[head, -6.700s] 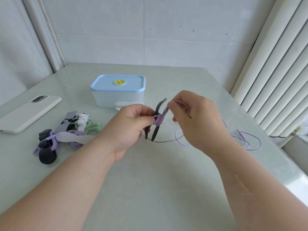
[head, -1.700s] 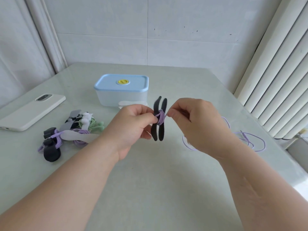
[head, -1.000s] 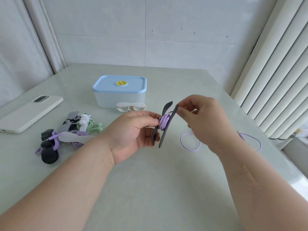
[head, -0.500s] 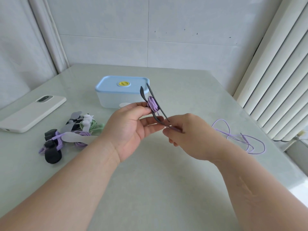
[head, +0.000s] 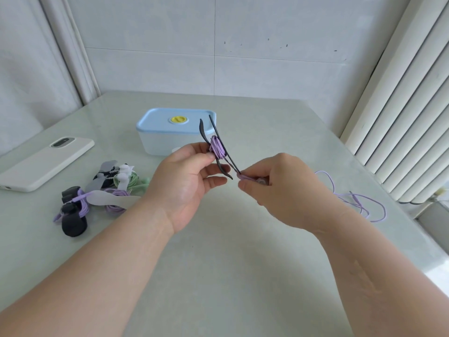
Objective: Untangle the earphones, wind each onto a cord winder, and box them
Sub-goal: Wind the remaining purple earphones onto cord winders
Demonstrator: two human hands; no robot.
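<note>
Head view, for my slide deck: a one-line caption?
Left hand holds a black cord winder, partly wound, while the right hand pinches the purple earphone cable.

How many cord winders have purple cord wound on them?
3: the black winder in the left hand, a black one and a grey one in the pile, which may hide more.

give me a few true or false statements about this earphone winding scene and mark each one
1. The left hand holds the black cord winder. True.
2. The box stands open. False: its blue lid is on.
3. The right hand pinches the purple cord. True.
4. All of the purple cord is wound on the winder. False: a loose length lies on the table, to the right.
5. The phone lies right of the box. False: it lies to its left.
</note>
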